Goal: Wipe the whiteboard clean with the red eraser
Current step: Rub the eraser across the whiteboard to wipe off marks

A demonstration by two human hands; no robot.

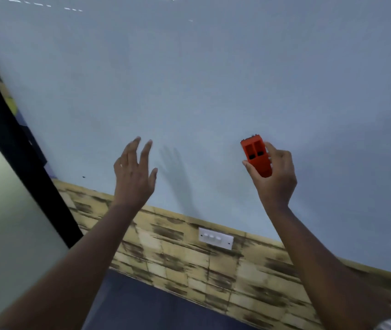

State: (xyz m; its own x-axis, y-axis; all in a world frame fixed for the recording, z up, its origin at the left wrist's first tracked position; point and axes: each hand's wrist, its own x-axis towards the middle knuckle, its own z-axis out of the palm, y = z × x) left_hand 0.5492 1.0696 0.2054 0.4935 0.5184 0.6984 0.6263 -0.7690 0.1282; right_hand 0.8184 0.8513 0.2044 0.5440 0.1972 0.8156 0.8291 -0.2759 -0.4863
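Right hand: the right hand [273,172] grips the red eraser [256,157], thumb on its left edge and fingers curled round its right edge, raised in front of the lower part of the board
Red eraser: a red plastic block with two dark rectangular recesses in its back, standing roughly upright and tilted slightly left; a strip of dark felt shows at its top end, facing the board; whether the felt touches the surface cannot be told
Left hand: the left hand [134,173] holds nothing, fingers straight and spread, palm toward the board, level with the eraser and well apart from it to the left; whether the fingertips touch the board cannot be told
Whiteboard: the whiteboard [189,79] fills most of the view, pale grey-blue and nearly bare; a soft shadow of the left hand falls just right of that hand, a small dark speck sits near the lower left corner, and faint white dashes of glare run along the top edge
Wall below: a brick-pattern wall [189,270] in tan and brown runs under the board's lower edge
Switch plate: a white switch plate [216,238] with three buttons is mounted on that wall, between the two forearms
Left side: a black frame [18,148] slants down beside the board's left edge, with a pale frosted panel [4,222] left of it
Floor: a dark blue floor [154,306] shows at the bottom
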